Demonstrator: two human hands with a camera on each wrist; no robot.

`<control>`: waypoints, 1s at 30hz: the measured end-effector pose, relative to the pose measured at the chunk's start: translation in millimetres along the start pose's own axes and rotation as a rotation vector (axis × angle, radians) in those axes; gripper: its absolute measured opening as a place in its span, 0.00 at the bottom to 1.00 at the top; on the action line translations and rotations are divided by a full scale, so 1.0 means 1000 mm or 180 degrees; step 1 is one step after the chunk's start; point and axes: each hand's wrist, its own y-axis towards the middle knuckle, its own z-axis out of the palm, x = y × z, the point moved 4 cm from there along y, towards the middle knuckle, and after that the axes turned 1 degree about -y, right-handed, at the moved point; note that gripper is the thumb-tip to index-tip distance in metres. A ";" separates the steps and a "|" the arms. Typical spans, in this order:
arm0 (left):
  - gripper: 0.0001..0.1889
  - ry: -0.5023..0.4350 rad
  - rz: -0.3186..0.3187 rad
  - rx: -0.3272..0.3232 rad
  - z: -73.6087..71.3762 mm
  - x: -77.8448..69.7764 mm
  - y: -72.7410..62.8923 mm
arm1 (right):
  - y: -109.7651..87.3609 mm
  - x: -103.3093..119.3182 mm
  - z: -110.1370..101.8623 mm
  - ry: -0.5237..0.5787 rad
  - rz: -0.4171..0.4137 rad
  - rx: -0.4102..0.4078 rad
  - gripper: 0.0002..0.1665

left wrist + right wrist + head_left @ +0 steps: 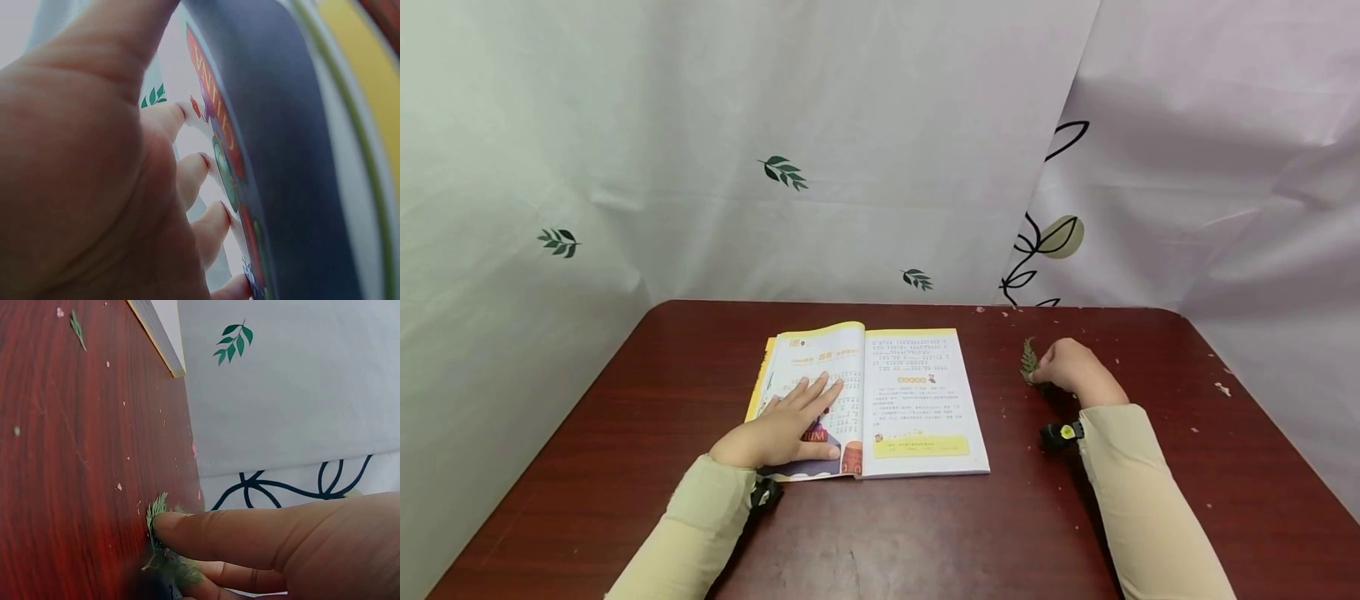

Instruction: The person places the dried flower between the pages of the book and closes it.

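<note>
An open book (917, 400) lies on the dark red table, its left pages bulging up at the spine. Spread over its left page is my left hand (786, 429), fingers straight and fingertips on the paper. In the left wrist view those fingertips touch the page (281, 150), beside a printed red "CHINA" banner. To the right of the book, my right hand (1075, 367) pinches a small green fern leaf (1028, 360) between thumb and fingers. Up close in the right wrist view, the thumb covers part of the leaf, and its feathery tip sticks out past it.
Small pink and pale bits (119, 486) are scattered over the table (880, 542), along with a loose green sprig (77, 330). A white cloth (850, 233) with printed leaves hangs behind the table's back edge and along the sides.
</note>
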 end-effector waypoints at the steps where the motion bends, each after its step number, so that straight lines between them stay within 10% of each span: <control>1: 0.53 -0.0002 0.0002 -0.0001 0.000 0.000 0.000 | 0.000 0.000 0.000 0.0013 -0.0005 0.0009 0.25; 30: 0.52 0.0009 0.0032 -0.0023 -0.001 0.000 -0.001 | 0.001 0.018 0.007 0.0615 -0.0272 -0.0078 0.08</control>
